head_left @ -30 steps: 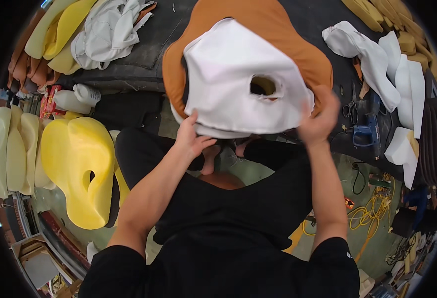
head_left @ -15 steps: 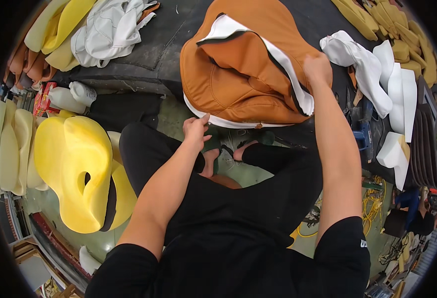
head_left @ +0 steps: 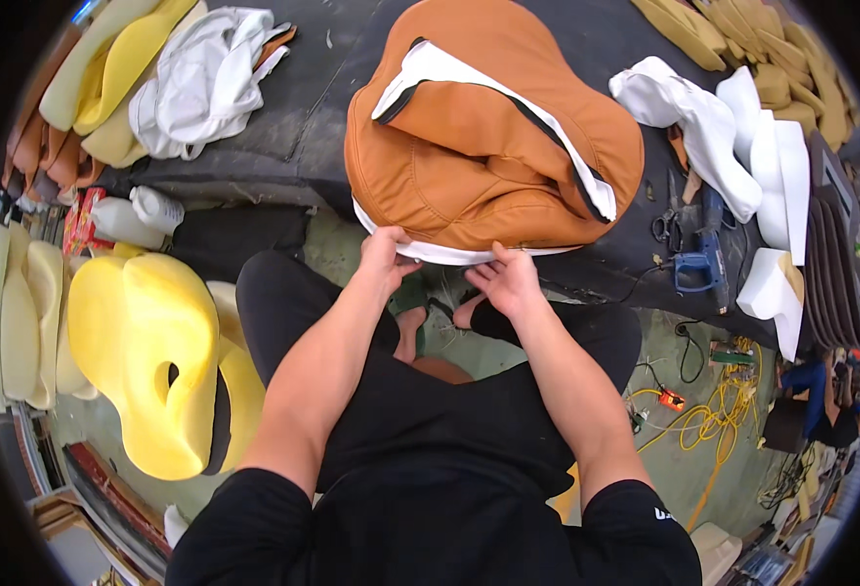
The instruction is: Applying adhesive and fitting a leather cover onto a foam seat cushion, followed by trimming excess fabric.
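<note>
I can read no full word or number from my feed. White lettering (head_left: 663, 514) stands on the black right sleeve (head_left: 635, 542), small and only partly in sight. On the red package (head_left: 80, 217) at left, I find any print too blurred to make out.

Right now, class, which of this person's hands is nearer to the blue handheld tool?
Right. The right hand is at the near edge of the brown cover, left of the blue handheld tool and apart from it; the left hand is farther left along that edge.
</note>
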Tool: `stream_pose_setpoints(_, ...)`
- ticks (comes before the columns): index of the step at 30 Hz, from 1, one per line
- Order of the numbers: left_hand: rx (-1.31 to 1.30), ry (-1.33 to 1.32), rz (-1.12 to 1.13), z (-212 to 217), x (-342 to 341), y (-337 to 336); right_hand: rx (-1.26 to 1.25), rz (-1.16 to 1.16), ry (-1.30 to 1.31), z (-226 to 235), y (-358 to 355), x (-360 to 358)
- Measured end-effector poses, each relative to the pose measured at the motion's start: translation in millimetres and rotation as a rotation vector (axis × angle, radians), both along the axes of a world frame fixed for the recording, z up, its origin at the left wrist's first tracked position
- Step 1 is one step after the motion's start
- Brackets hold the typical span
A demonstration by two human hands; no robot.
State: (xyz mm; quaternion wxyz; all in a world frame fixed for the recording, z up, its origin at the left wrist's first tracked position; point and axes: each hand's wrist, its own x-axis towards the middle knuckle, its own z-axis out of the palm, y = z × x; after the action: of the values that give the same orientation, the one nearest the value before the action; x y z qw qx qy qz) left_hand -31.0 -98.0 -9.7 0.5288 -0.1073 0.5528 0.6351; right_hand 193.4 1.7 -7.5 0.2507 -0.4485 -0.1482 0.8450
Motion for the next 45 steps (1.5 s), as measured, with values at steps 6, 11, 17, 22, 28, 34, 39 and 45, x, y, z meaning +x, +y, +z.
stream_pose_setpoints(6, 0.229, 0.193, -0.272, 163.9, 47.4, 13.7, 0.276, -0.246, -0.062, 124.4, 30.0, 44.0)
stream_pose_setpoints(11, 0.426, 0.135, -0.305, 218.1, 71.6, 32.8, 1.421, -0.422, -0.943, 166.7, 23.7, 40.1)
stream_pose_setpoints(17, 0.547, 0.267, -0.409, 246.5, 87.3, 64.4, 2.139, 0.090, -1.191, 239.9, 45.2, 51.4)
stream_pose_setpoints(22, 0.159, 1.206, -0.734, 242.9, 80.6, 80.6, 2.112, 0.377, -1.174, 270.3, 95.0, 67.3)
stream_pose_setpoints(28, 0.596, 2.434, -0.419, 283.1, 73.5, 89.7, 2.080, 0.626, -1.064, 274.8, 110.4, 66.5)
stream_pose_setpoints(34, 0.638, 2.456, -0.467, 274.1, 67.7, 118.6, 2.280, 0.359, -1.039, 269.0, 123.3, 59.0)
stream_pose_setpoints(39, 0.696, 2.482, -0.188, 298.2, 65.7, 101.3, 2.687, -0.010, -1.007, 312.4, 98.2, 50.8)
stream_pose_setpoints(45, 0.744, 2.538, -0.060, 278.7, 64.7, 109.5, 2.733, -0.217, -1.153, 298.0, 87.8, 47.7)
